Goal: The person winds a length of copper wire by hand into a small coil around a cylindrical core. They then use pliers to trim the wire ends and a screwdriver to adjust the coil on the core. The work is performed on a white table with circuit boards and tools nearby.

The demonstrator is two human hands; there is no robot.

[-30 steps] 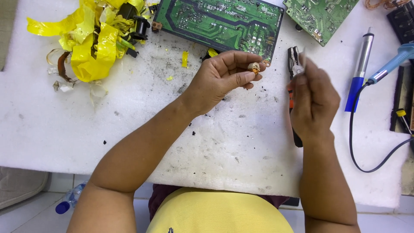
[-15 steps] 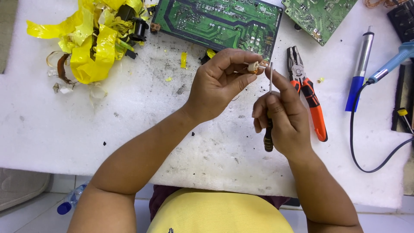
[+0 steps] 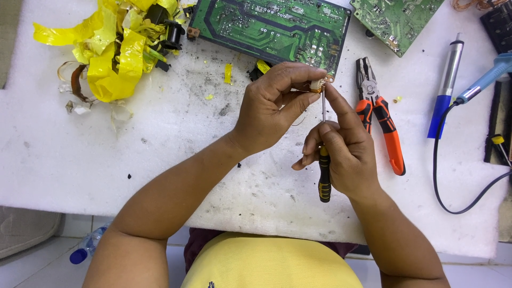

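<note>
Pinching a small coil point(image 3: 316, 85), the left hand point(image 3: 272, 109) risks a stab if the right hand's point(image 3: 344, 160) gripped screwdriver point(image 3: 324, 160) slips.

surface point(image 3: 160, 160): white, flecked with dark specks
boards point(image 3: 266, 26): green, pale traces
tape point(image 3: 109, 53): yellow, crumpled
pliers point(image 3: 381, 114): orange and black handles, grey head
screwdriver point(image 3: 324, 178): black handle, orange bands
part point(image 3: 317, 85): cream, copper wire
pump point(image 3: 445, 96): silver and blue
shirt point(image 3: 266, 264): yellow

Packages, labels, signs, screens: none visible on the table point(image 3: 160, 160) or anywhere around it.
</note>
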